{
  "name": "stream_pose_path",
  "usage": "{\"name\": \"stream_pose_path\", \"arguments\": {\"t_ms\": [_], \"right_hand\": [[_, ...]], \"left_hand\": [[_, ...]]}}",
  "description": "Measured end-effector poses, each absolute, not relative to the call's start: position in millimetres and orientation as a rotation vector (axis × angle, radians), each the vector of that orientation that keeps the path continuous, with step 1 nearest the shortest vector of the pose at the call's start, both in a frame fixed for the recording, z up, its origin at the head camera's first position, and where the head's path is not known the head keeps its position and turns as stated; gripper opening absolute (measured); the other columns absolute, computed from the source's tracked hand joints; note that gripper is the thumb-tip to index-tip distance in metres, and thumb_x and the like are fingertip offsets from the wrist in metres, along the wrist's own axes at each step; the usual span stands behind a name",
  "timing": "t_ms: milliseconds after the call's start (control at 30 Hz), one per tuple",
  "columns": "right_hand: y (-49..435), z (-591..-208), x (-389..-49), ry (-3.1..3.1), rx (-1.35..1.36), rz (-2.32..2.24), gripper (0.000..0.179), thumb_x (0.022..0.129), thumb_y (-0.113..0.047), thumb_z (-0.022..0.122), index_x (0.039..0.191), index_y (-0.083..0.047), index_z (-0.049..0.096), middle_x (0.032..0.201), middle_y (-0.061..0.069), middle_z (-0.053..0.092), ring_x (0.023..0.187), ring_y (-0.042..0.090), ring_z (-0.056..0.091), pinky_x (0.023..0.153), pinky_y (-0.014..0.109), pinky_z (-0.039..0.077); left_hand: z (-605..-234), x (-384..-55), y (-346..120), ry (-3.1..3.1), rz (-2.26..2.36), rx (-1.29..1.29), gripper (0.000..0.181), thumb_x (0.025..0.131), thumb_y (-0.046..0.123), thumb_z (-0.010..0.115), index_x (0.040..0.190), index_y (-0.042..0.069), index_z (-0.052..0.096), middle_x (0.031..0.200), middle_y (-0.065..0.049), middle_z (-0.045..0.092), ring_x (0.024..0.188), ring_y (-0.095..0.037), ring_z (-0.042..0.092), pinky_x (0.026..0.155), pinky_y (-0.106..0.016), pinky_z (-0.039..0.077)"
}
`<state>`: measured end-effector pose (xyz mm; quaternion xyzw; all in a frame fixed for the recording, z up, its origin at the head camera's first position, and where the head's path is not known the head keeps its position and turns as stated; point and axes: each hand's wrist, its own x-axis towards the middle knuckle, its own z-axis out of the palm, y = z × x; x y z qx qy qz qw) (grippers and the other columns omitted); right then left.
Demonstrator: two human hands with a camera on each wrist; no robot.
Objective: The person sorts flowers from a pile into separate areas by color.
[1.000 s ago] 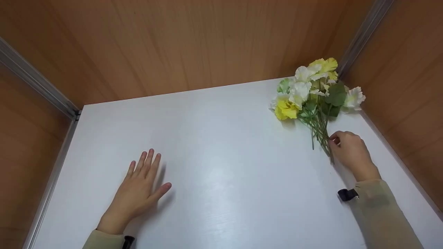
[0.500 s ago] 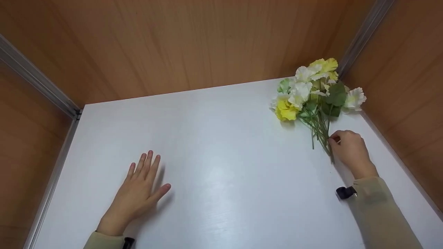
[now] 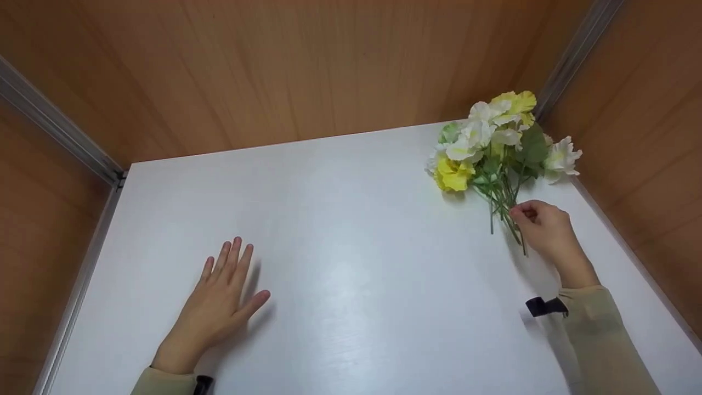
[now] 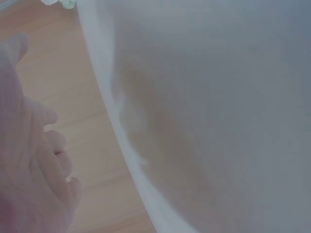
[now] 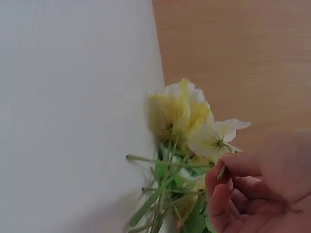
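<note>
A bunch of white and yellow artificial flowers (image 3: 454, 174) lies at the far right of the white table, its green stems pointing toward me. My right hand (image 3: 545, 233) pinches one thin flower stem (image 5: 222, 172) between thumb and index finger, beside the other stems. In the right wrist view, a white flower (image 5: 214, 141) shows just beyond the pinched stem, its underside facing the camera. Over the left part of the table, my left hand (image 3: 216, 307) is spread with straight fingers and holds nothing. The left wrist view shows its palm (image 4: 29, 165), with a shadow on the table.
Wood-grain panels (image 3: 307, 71) wall the white table (image 3: 329, 230) at the back and both sides. Metal posts (image 3: 576, 52) stand in the back corners. The bunch sits close to the back right corner. Dark bands (image 3: 543, 307) circle both wrists.
My right hand has shifted slightly left and up, drawing the pinched stem with it. White blossoms and a leaf in the bunch have moved a little. The left hand stays in place.
</note>
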<state>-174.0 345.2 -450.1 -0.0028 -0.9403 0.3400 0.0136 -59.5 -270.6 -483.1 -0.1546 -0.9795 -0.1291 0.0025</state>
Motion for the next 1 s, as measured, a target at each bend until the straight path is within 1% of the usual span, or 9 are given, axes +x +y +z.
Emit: {"name": "stream_pose_path", "arguments": {"t_ms": [100, 233, 333, 467, 567, 700, 833, 900, 1000], "right_hand": [[324.9, -448.0, -169.6, -2.897, -0.048, 1.276, 0.039, 0.114, -0.029, 0.060, 0.125, 0.008, 0.070, 0.102, 0.016, 0.074, 0.084, 0.019, 0.069, 0.068, 0.023, 0.054], [284.0, -454.4, -166.4, -2.738, -0.071, 1.661, 0.036, 0.113, -0.020, 0.062, 0.128, 0.013, 0.066, 0.104, 0.014, 0.073, 0.086, 0.011, 0.071, 0.075, 0.023, 0.060], [245.1, -462.5, -168.4, -2.603, -0.060, 1.890, 0.033, 0.112, -0.014, 0.064, 0.127, 0.016, 0.064, 0.106, 0.016, 0.072, 0.085, 0.009, 0.070, 0.077, 0.023, 0.060], [191.0, -471.4, -170.8, -2.506, -0.032, 2.050, 0.027, 0.111, -0.011, 0.065, 0.123, 0.013, 0.066, 0.107, 0.021, 0.071, 0.087, 0.015, 0.070, 0.077, 0.023, 0.060], [152.6, -473.2, -169.0, -2.479, 0.016, 2.110, 0.019, 0.110, -0.010, 0.067, 0.119, 0.006, 0.070, 0.110, 0.025, 0.070, 0.089, 0.019, 0.070, 0.077, 0.024, 0.060], [109.1, -472.8, -165.4, -2.445, 0.135, 2.171, 0.012, 0.109, -0.009, 0.068, 0.115, 0.000, 0.072, 0.109, 0.025, 0.071, 0.089, 0.021, 0.070, 0.076, 0.025, 0.060], [76.8, -475.8, -162.1, -2.393, 0.284, 2.201, 0.011, 0.109, -0.007, 0.068, 0.111, 0.003, 0.072, 0.100, 0.018, 0.072, 0.083, 0.018, 0.069, 0.072, 0.025, 0.058], [64.2, -478.3, -159.7, -2.379, 0.348, 2.205, 0.013, 0.109, -0.005, 0.067, 0.111, 0.008, 0.071, 0.097, 0.015, 0.073, 0.081, 0.016, 0.069, 0.070, 0.024, 0.057], [48.7, -483.3, -154.4, -2.391, 0.400, 2.222, 0.018, 0.108, -0.004, 0.067, 0.113, 0.012, 0.070, 0.097, 0.021, 0.074, 0.079, 0.013, 0.068, 0.070, 0.023, 0.057]], "left_hand": [[-481.2, -59.6, -268.7, -3.080, -0.437, -0.463, 0.092, 0.111, 0.058, 0.053, 0.175, 0.005, 0.013, 0.183, -0.019, 0.005, 0.168, -0.041, 0.006, 0.132, -0.062, 0.010], [-478.1, -67.6, -258.6, -3.055, -0.593, -0.423, 0.094, 0.111, 0.055, 0.056, 0.175, 0.003, 0.011, 0.181, -0.023, 0.009, 0.167, -0.044, 0.007, 0.132, -0.062, 0.011], [-475.8, -79.9, -241.8, -2.970, -0.772, -0.383, 0.094, 0.110, 0.046, 0.064, 0.173, -0.002, 0.013, 0.179, -0.025, 0.018, 0.166, -0.045, 0.014, 0.131, -0.062, 0.019], [-468.9, -104.6, -204.8, -2.789, -1.038, -0.337, 0.084, 0.108, 0.029, 0.071, 0.168, -0.009, 0.026, 0.171, -0.028, 0.035, 0.159, -0.044, 0.036, 0.126, -0.060, 0.034], [-463.1, -125.9, -172.7, -2.652, -1.247, -0.332, 0.070, 0.107, 0.021, 0.070, 0.162, -0.010, 0.039, 0.164, -0.028, 0.047, 0.150, -0.043, 0.049, 0.120, -0.057, 0.044], [-459.7, -149.4, -137.4, -2.510, -1.535, -0.306, 0.053, 0.109, 0.017, 0.067, 0.154, -0.008, 0.054, 0.155, -0.024, 0.060, 0.140, -0.040, 0.062, 0.111, -0.054, 0.054], [-460.5, -163.9, -117.1, -2.407, -1.776, -0.192, 0.043, 0.110, 0.015, 0.064, 0.147, -0.005, 0.062, 0.144, -0.019, 0.069, 0.132, -0.033, 0.068, 0.107, -0.050, 0.056], [-462.9, -167.8, -113.2, -2.338, -1.884, -0.134, 0.039, 0.110, 0.013, 0.063, 0.143, -0.007, 0.064, 0.139, -0.020, 0.072, 0.129, -0.032, 0.070, 0.108, -0.048, 0.055], [-465.6, -168.4, -113.8, -2.218, -2.036, -0.049, 0.032, 0.110, 0.008, 0.064, 0.136, -0.010, 0.069, 0.129, -0.020, 0.077, 0.125, -0.032, 0.072, 0.108, -0.040, 0.055]]}}
